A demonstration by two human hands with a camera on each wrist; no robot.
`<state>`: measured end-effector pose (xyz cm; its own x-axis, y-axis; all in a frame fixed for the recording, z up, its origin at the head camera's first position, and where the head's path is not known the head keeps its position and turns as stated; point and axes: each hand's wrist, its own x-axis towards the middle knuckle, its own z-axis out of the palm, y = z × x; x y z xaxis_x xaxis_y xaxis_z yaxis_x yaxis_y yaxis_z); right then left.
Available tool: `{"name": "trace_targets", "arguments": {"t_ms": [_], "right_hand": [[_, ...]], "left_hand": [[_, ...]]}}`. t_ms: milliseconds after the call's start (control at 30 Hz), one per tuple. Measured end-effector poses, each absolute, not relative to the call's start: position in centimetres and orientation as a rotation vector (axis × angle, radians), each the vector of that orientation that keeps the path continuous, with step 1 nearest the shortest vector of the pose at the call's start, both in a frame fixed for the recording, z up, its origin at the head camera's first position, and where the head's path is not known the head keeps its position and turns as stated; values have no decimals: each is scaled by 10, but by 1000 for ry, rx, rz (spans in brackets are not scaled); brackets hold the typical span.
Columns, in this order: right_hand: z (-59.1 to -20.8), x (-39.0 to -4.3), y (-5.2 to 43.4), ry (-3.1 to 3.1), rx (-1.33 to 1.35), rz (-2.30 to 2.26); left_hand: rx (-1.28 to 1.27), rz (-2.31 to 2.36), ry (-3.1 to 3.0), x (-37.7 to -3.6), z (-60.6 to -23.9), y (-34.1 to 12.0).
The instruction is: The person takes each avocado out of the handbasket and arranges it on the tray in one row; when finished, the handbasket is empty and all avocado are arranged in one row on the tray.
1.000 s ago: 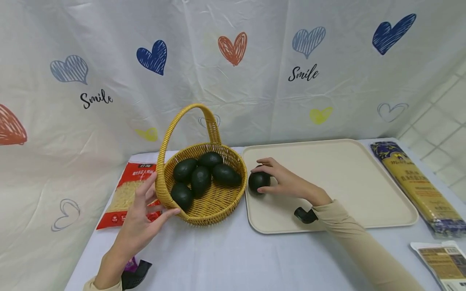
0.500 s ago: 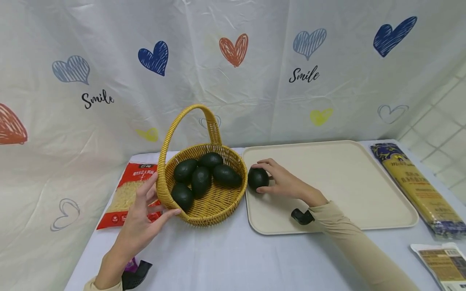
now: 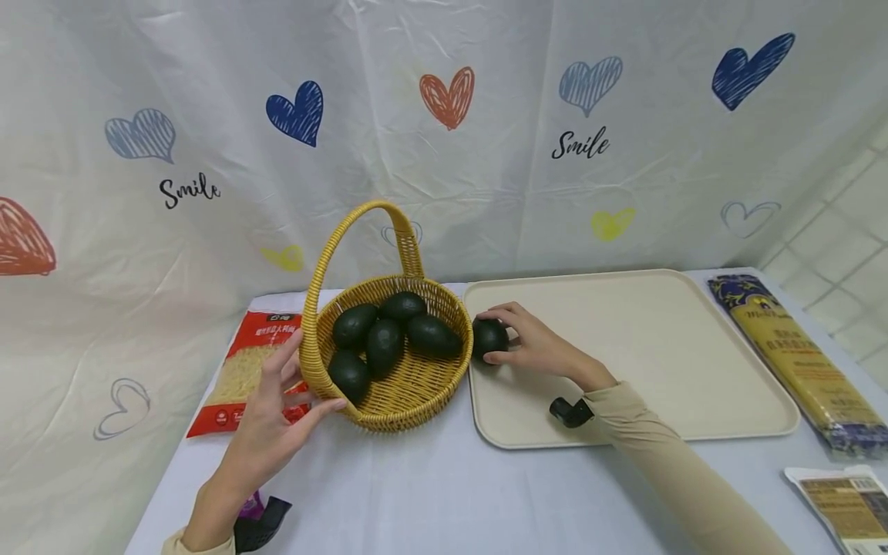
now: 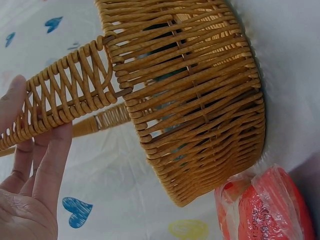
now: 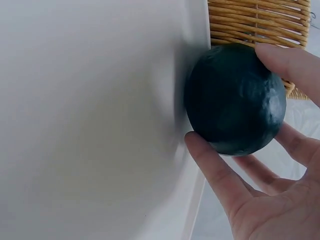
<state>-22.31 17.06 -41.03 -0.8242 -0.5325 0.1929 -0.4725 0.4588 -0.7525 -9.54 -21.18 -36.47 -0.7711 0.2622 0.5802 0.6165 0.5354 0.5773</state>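
Note:
A yellow wicker basket (image 3: 405, 420) with a tall handle stands left of centre, several dark green avocados (image 3: 384, 348) inside it. My left hand (image 3: 260, 432) holds the base of the handle (image 4: 70, 85), thumb on one side and fingers on the other in the left wrist view. At the left end of the beige tray (image 3: 645, 347), my right hand (image 3: 537, 348) grips another avocado (image 3: 489, 340) between thumb and fingers. The right wrist view shows this avocado (image 5: 232, 100) beside the tray's raised edge, with the basket wall just past it.
Under and left of the basket lies a red pasta packet (image 3: 239, 370). A yellow and purple packet (image 3: 798, 354) lies along the tray's right side, and a brown and white pouch (image 3: 842, 501) is at the front right. Something purple (image 3: 252, 506) shows behind the left wrist.
My right hand has moved slightly left with the avocado, toward the basket rim. The left hand stays at the basket handle, and the basket has not visibly moved.

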Motion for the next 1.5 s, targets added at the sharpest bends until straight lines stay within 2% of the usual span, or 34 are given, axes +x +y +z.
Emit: {"name": "trace_targets", "arguments": {"t_ms": [567, 800, 1133, 1500], "right_hand": [[-399, -217, 180, 2590, -939, -1310], [-374, -211, 178, 2716, -1048, -1175], [-334, -206, 147, 2713, -1231, -1137], [-346, -223, 100, 2594, -1319, -998]], "left_hand": [[-733, -1130, -2334, -96, -367, -212], [-729, -1126, -2342, -96, -366, -212], [-729, -1124, -2337, -96, -366, -212], [-724, -1129, -2336, -96, -367, -213]]}}
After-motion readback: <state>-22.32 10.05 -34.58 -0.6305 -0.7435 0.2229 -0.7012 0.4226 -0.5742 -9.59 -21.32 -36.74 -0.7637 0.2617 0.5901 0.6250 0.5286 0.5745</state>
